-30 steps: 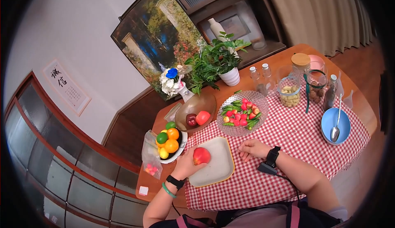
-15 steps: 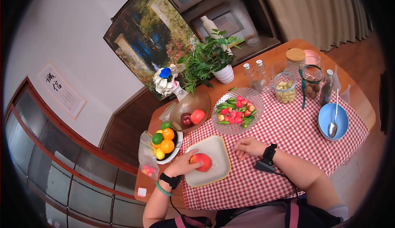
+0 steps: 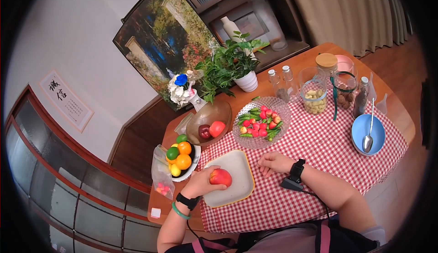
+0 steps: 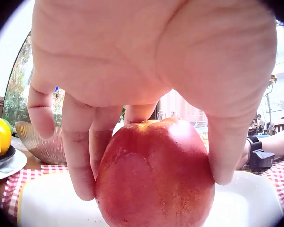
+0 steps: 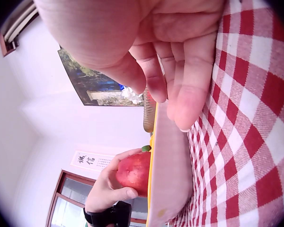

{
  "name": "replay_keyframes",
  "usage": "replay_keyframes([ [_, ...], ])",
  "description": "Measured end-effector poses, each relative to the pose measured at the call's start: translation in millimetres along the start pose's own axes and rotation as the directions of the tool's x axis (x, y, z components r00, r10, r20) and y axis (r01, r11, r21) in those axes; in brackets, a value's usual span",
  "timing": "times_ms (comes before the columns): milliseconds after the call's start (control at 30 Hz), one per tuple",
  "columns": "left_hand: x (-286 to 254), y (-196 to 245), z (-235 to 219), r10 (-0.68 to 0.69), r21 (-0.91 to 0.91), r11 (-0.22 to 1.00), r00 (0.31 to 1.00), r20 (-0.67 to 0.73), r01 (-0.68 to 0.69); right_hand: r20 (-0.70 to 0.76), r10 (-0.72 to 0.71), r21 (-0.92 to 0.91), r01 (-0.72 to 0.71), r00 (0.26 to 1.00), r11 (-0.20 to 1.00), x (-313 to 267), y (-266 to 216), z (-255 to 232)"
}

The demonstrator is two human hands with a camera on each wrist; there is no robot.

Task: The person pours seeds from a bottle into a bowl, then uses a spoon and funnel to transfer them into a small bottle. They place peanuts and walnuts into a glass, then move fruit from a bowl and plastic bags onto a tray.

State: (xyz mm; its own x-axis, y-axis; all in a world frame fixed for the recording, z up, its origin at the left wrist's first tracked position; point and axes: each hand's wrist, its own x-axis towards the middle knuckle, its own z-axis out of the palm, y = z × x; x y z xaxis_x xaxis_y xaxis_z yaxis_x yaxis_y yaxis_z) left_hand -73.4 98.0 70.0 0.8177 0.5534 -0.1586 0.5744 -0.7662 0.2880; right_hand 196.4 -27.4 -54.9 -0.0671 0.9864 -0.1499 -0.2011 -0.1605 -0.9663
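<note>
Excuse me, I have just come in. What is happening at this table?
A person holds an apple in the left grip, at the white dish; whether it touches the bottom, I cannot tell. The right grip holds nothing, its fingers loosely curled beside the dish, over the checked cloth. Two red fruits lie in the brown bowl.
</note>
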Motion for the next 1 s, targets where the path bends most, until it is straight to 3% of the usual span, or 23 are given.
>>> replay_keyframes([
  [133, -11.3, 10.7, -23.2, 0.048, -0.001, 0.999, 0.984, -0.169, -0.049, -0.004, -0.003, 0.002, 0.003, 1.0, 1.0, 0.7, 0.7, 0.2],
  [167, -13.1, 12.8, -27.0, 0.046, -0.086, 0.994, 0.973, -0.226, -0.067, -0.007, -0.01, 0.013, 0.01, 1.0, 1.0, 1.2, 1.8, 0.1],
  [267, -17.0, 23.2, -33.3, 0.099, -0.046, 0.993, 0.965, -0.243, -0.113, -0.018, -0.01, 0.014, 0.01, 1.0, 1.0, 1.1, 1.5, 0.5],
  [367, -20.3, 26.9, -33.8, 0.102, 0.067, 0.993, 0.987, -0.122, -0.094, -0.016, -0.003, 0.011, 0.003, 1.0, 1.0, 1.6, 0.6, 0.4],
  [467, -16.3, 27.5, -33.5, 0.1, -0.018, 0.994, 0.953, -0.286, -0.11, -0.01, -0.004, 0.023, 0.004, 1.0, 1.0, 0.2, 0.0, -0.1],
  [600, -17.8, 22.4, -29.5, 0.103, 0.007, 0.995, 0.986, -0.133, -0.103, -0.007, -0.012, 0.046, 0.013, 1.0, 0.999, 1.6, 2.4, -0.7],
  [633, -16.0, 23.0, -30.8, 0.088, -0.089, 0.99, 0.97, -0.228, -0.11, -0.004, -0.01, 0.039, 0.01, 1.0, 0.999, 1.5, 2.0, -0.4],
  [733, -12.6, 19.5, -29.6, 0.147, 0.064, 0.989, 0.961, -0.236, -0.135, 0.0, 0.006, 0.028, -0.006, 1.0, 1.0, 0.8, -1.3, 1.9],
  [767, -11.5, 20.5, -29.5, 0.124, 0.074, 0.991, 0.985, -0.122, -0.115, -0.006, 0.011, 0.023, -0.011, 1.0, 1.0, -1.5, -2.9, 1.8],
  [867, -3.4, 22.6, -27.9, 0.129, -0.036, 0.989, 0.949, -0.288, -0.145, -0.007, 0.013, 0.024, -0.012, 1.0, 1.0, -0.7, -0.1, 0.9],
  [900, -1.6, 27.6, -30.3, 0.025, -0.127, 0.99, 0.963, -0.269, -0.061, -0.006, 0.012, 0.023, -0.012, 1.0, 1.0, -0.5, 0.1, 0.4],
  [1000, 12.7, 21.8, -34.5, -0.052, -0.365, 0.93, 0.961, -0.271, -0.052, -0.01, 0.017, 0.021, -0.017, 1.0, 1.0, 0.6, -1.2, 0.6],
])
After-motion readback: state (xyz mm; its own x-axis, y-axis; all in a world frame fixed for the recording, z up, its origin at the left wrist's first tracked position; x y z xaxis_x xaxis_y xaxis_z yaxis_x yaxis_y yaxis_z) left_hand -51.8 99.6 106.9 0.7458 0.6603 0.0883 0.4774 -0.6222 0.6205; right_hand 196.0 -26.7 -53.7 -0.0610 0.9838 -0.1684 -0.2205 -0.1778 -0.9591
